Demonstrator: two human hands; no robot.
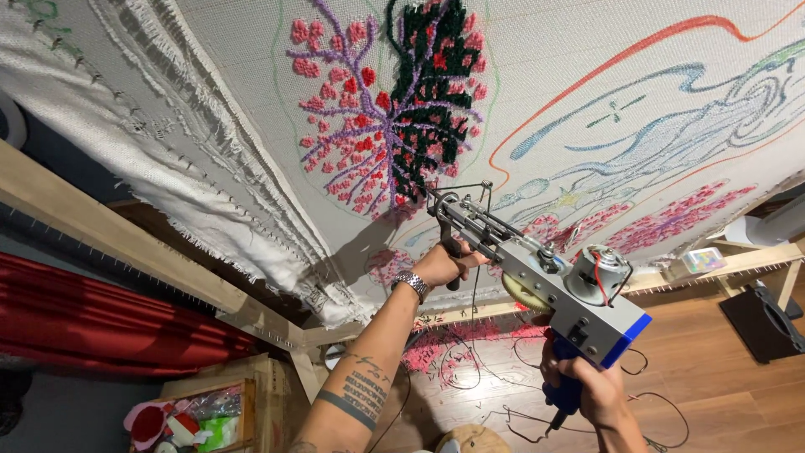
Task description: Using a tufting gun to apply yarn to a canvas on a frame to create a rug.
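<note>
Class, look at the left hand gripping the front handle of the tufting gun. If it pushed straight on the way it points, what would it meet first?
Probably the stretched tufting cloth: the left hand points up along the tufting gun toward it, near the pink and purple tufted patch. Depth is unclear.

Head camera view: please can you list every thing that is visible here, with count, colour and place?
tufting gun: one, grey with blue handle, centre right, its tip at the cloth
tufting cloth: one, off-white, stretched over the top, with pink, purple and dark green tufted patches and coloured drawn lines
wooden frame: one, pale wood, along the cloth's edge from left to right
red fabric: one, red, lower left
wooden crate: one, light brown, bottom left, holding mixed items
yarn scraps: many, pink, on the wooden floor under the frame
wristwatch: one, silver, on the left wrist
left hand: grips the gun's front handle
right hand: grips the blue rear handle
</note>
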